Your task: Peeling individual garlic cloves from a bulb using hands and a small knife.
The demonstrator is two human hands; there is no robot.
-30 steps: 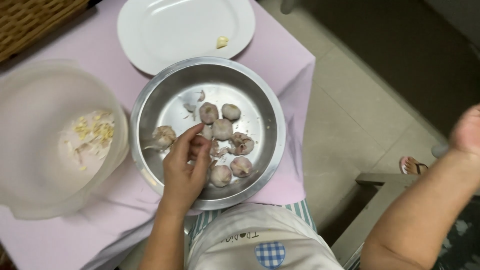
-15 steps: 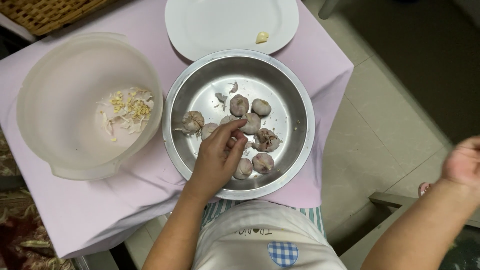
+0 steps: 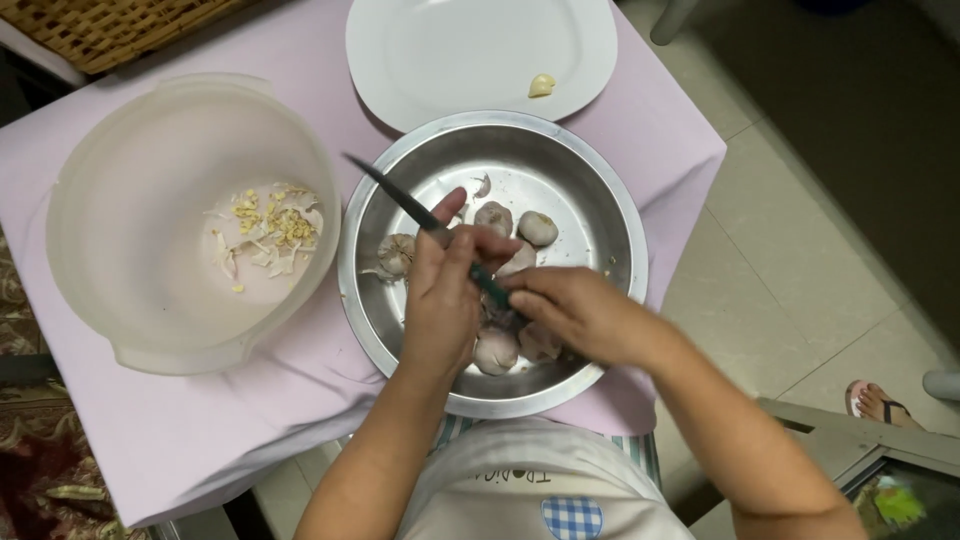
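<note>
Now both hands meet over the steel bowl (image 3: 600, 210), which sits on a table covered by a pale lilac cloth (image 3: 150, 420). The left hand (image 3: 445, 295) is curled closed, apparently around a garlic bulb, though the fingers hide most of what it grips. The right hand (image 3: 570, 310) is clenched on the handle of a knife (image 3: 420, 212), whose dark blade slants up and left across the left hand's fingers, its tip over the bowl's left rim. Loose garlic bulbs (image 3: 518, 225) lie in the bowl, some beneath the hands. To the left stands a translucent plastic tub (image 3: 110, 200) holding garlic peelings (image 3: 268, 230). Beyond the bowl, a white plate (image 3: 450, 55) carries one peeled clove (image 3: 541, 85).
</note>
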